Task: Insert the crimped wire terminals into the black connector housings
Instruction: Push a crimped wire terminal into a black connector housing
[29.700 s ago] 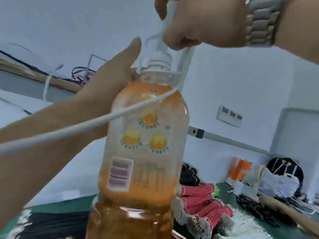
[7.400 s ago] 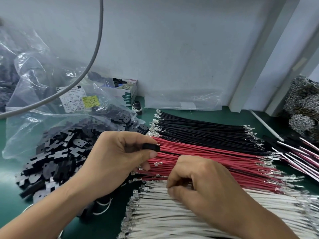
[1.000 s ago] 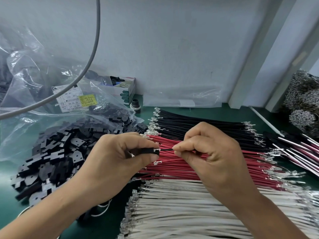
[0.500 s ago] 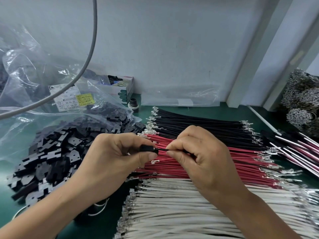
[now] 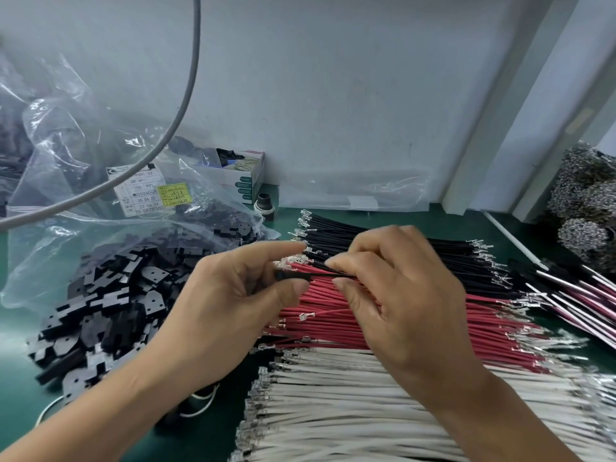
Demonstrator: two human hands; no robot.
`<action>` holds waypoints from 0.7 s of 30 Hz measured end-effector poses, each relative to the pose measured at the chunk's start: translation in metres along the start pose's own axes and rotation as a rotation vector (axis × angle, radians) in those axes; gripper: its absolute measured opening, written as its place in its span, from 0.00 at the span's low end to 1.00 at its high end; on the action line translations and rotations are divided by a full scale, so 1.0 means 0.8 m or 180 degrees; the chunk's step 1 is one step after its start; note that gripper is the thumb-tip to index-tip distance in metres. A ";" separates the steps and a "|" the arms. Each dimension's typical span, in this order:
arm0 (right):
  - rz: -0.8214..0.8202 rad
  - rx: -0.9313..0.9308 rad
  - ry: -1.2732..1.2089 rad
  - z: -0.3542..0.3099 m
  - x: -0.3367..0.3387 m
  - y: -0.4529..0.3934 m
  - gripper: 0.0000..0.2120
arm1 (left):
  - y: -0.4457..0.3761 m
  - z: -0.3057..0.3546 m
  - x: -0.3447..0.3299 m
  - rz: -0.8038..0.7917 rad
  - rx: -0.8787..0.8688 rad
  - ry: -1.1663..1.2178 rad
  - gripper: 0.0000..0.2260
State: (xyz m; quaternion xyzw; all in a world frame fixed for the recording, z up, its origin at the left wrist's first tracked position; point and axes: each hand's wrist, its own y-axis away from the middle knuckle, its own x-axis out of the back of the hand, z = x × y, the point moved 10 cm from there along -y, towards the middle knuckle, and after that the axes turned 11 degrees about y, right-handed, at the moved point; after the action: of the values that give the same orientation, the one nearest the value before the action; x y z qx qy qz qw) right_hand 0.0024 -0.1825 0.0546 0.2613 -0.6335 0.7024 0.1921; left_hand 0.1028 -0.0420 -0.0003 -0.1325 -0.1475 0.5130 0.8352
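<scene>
Black plastic sits at the middle of the frame: a small connector housing [image 5: 292,276] pinched between the thumb and curled fingers of the left hand [image 5: 233,301]. A thin black wire [image 5: 328,276] runs from its right end straight into the pinch of the right hand [image 5: 396,295], thumb and forefinger closed on the insulation just beside the housing. The wire's terminal does not show, so it seems to be entering or already inside the cavity; whether it has seated cannot be told.

Judging by that, the step in hand is the push of one black wire into the housing. The next move likely calls for a straight push along the wire's line, the left hand bracing, then a light tug to check the latch. A skewed push could bend the crimp.

Both forearms rise from the lower edge of the frame, and the hands meet above the stock, knuckles toward the camera, the other right fingers loosely curled.

Under them lie three rows of cut wires: black wires [image 5: 383,241] farthest back, red wires [image 5: 333,325] in the middle, white wires [image 5: 350,405] at the bottom. At left centre lies a heap of black housings [image 5: 110,305], spilling from a clear plastic bag [image 5: 76,168] with a label [image 5: 140,191]. A grey cable [image 5: 186,95] hangs across the upper left, and everything rests on a green mat [image 5: 20,378].
</scene>
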 end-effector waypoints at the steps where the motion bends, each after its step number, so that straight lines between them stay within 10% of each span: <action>1: -0.0047 0.0081 0.0031 -0.003 0.000 0.002 0.03 | -0.001 -0.002 0.005 0.0097 0.0027 0.0088 0.15; 7: -0.1160 0.0051 0.0127 -0.002 -0.052 0.021 0.02 | -0.006 -0.015 0.017 0.0273 0.0247 0.0340 0.09; 21: -0.0346 -0.0631 -0.1200 0.028 -0.012 0.013 0.09 | -0.003 -0.028 -0.009 -0.0194 0.0879 0.1415 0.14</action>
State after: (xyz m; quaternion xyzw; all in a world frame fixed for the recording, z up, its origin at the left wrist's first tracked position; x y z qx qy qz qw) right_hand 0.0063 -0.2058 0.0420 0.4017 -0.7092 0.5640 0.1326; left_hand 0.1101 -0.0511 -0.0208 -0.1221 0.1072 0.4611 0.8724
